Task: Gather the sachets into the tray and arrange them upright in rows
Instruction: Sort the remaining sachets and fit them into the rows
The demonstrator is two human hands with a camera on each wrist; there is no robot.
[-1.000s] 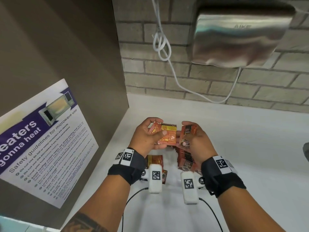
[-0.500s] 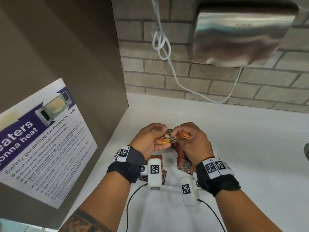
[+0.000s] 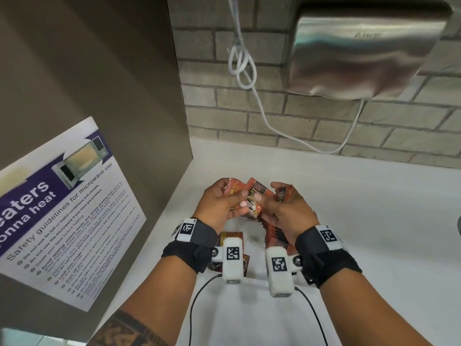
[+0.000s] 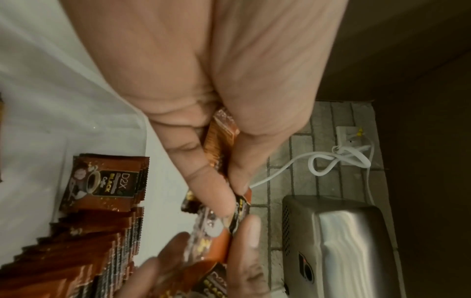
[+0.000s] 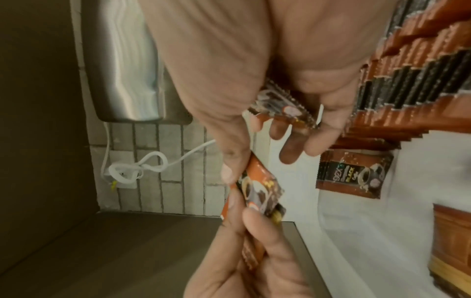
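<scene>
Head view, hands: the left hand (image 3: pixel 219 206) and right hand (image 3: pixel 287 208) meet at centre frame, each gripping orange coffee sachets (image 3: pixel 255 193) raised above the white tray (image 3: pixel 249 308).
Head view, step: sorting a held bunch (my reading), with a row of sachets (image 3: pixel 277 233) already standing on edge under the right wrist.
Head view, room: a brown side panel (image 3: pixel 99 96) closes the left; the white counter (image 3: pixel 374 208) lies open at right.
Left wrist view, grip: the left thumb and fingers (image 4: pixel 216 193) pinch a sachet (image 4: pixel 220 141) edge-on at centre; the other hand's fingers hold its lower end.
Left wrist view, row: the standing row fills the lower left (tray rim not clear here).
Right wrist view, grip: the right hand (image 5: pixel 254 80) curls round one sachet (image 5: pixel 282 108) and shares another (image 5: pixel 257 191) with the left.
Right wrist view, next: likely squaring the bunch, then lowering it upright beside the row at upper right without toppling it.
</scene>
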